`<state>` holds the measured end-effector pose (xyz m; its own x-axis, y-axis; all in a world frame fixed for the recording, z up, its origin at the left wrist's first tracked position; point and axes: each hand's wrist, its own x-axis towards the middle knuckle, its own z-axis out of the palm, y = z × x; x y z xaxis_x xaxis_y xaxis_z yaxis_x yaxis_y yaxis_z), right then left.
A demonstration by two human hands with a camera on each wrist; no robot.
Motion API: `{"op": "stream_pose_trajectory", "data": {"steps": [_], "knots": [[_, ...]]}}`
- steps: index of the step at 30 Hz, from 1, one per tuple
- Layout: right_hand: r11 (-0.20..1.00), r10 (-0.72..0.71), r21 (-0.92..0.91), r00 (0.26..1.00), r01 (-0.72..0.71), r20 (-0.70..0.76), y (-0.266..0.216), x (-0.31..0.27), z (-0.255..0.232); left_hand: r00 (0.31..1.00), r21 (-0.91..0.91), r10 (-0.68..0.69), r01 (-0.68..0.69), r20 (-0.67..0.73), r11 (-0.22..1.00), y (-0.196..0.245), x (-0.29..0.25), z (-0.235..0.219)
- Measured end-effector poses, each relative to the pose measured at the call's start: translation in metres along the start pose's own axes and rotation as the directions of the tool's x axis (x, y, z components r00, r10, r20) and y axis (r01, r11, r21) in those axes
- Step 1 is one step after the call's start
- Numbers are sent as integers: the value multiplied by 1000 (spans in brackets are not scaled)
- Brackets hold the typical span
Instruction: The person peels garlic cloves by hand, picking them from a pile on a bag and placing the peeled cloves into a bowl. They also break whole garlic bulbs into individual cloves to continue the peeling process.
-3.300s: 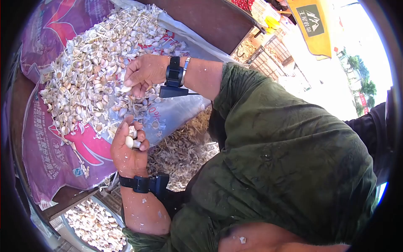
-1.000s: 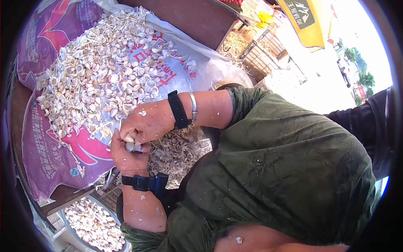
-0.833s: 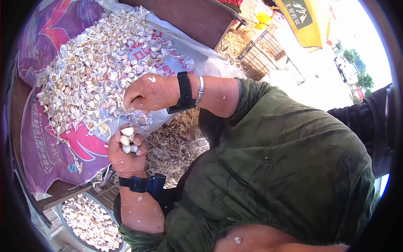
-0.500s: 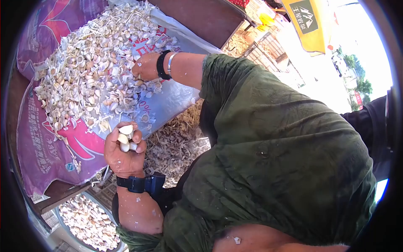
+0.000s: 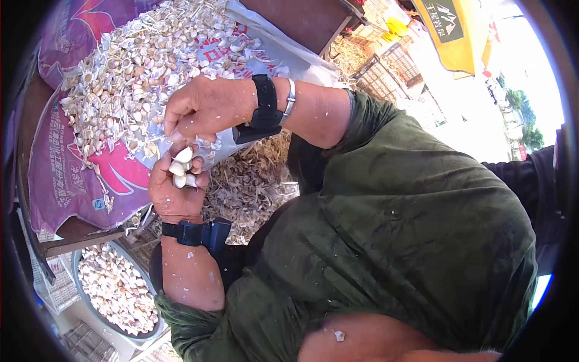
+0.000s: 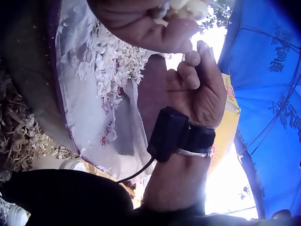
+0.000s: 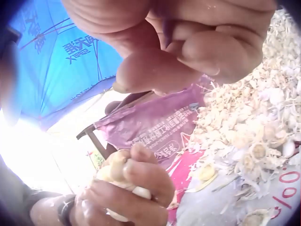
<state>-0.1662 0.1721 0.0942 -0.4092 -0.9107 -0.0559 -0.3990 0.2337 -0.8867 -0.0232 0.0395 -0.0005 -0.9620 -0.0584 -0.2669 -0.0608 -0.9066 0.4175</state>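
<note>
My left hand (image 5: 172, 204), palm up in the head view, cups several pale peeled garlic cloves (image 5: 183, 155) with its fingers curled round them. My right hand (image 5: 208, 108) is bent down just above the left fingertips, its thumb and fingers curled close together. In the left wrist view the right hand (image 6: 200, 92) has its fingertips right at the left hand's fingers. What lies between the right fingertips is hidden, so I cannot tell if they hold a clove. Beyond both hands spreads a heap of loose garlic cloves and skins (image 5: 132, 90).
The heap lies on purple printed sacking (image 5: 66, 187) over a brown-edged table. At the lower left stands a grey tub (image 5: 140, 342) full of cloves, beside a white crate (image 5: 60, 286). Dry husks (image 5: 241, 205) lie below, between table and body. Plastic crates (image 5: 386, 72) stand farther right.
My right hand went from the left hand out to the heap, then came back to just above the left fingertips. The left hand still holds its cloves, with more showing than 3.3 seconds ago.
</note>
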Motion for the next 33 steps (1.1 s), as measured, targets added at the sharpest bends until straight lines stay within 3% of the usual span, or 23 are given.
{"op": "stream_pose_trajectory", "data": {"steps": [2, 4, 6, 9, 13, 15, 16, 18, 19, 20, 21, 22, 23, 25, 26, 27, 28, 29, 30, 31, 33], "knots": [[944, -264, -153, 948, 291, 178, -8, -1, 18, 1000, 16, 11, -11, -25, 1000, 0, -10, 9], [949, -226, -166, 946, 267, 230, -25, -8, 26, 993, 56, 116, -115, -9, 992, -1, -21, 15], [980, -170, -78, 971, 185, 170, -42, -16, 32, 993, 20, 106, -107, 44, 994, 0, -38, 8], [980, -178, -75, 982, 183, 69, -47, -20, 29, 944, -159, 134, -89, 301, 983, 2, -76, 1], [993, -101, -64, 994, 98, -45, -33, -15, 8, 893, -182, 257, -201, 369, 962, 22, -156, -24], [998, -45, -49, 995, 41, -94, -16, -6, -3, 890, -161, 314, -275, 331, 948, 36, -208, -69], [996, 12, -92, 994, -22, -109, -5, -1, -8, 912, -105, 366, -352, 186, 930, 38, -239, -84], [987, 72, -134, 989, -89, -128, 14, 8, -12, 885, -63, 461, -458, 56, 887, 45, -302, -135], [976, 90, -184, 984, -118, -154, 23, 12, -13, 877, -24, 452, -461, -161, 887, 48, -337, -158], [962, 107, -230, 978, -148, -179, 33, 17, -13, 799, 68, 553, -554, -236, 830, 41, -370, -181], [962, 111, -228, 978, -151, -177, 43, 23, -12, 635, 103, 554, -602, -538, 792, 32, -410, -217], [951, 54, -292, 983, -104, -173, 53, 30, -12, 673, -89, 465, -617, -575, 782, 22, -451, -253], [934, -5, -354, 986, -55, -165, 60, 38, -9, 669, -89, 464, -619, -581, 780, 11, -486, -289], [905, -48, -425, 987, -22, -152, 64, 51, -2, 837, 190, 445, -404, -318, 895, -6, -533, -331], [867, -87, -498, 986, 6, -140, 67, 58, 1, 906, 343, 379, -300, -190, 890, -16, -549, -355], [795, -207, -599, 972, 102, -110, 85, 71, 4, 957, 495, 279, -206, -77, 844, -27, -569, -375], [796, -203, -597, 973, 100, -106, 89, 79, 9, 988, 638, 155, -131, 18, 759, -34, -561, -367], [772, -126, -634, 989, 51, -74, 92, 86, 12, 988, 635, 157, -131, 16, 761, -41, -549, -346], [741, -49, -671, 998, 7, -44, 93, 91, 13, 620, 411, 411, -153, -668, 899, -46, -534, -326], [695, 40, -715, 997, -78, -70, 77, 90, 18, -112, 238, 211, -347, -971, 907, -47, -517, -308], [645, 72, -758, 995, -98, -67, 76, 99, 25, 89, 428, 439, -118, -894, 896, -39, -477, -267]]}}
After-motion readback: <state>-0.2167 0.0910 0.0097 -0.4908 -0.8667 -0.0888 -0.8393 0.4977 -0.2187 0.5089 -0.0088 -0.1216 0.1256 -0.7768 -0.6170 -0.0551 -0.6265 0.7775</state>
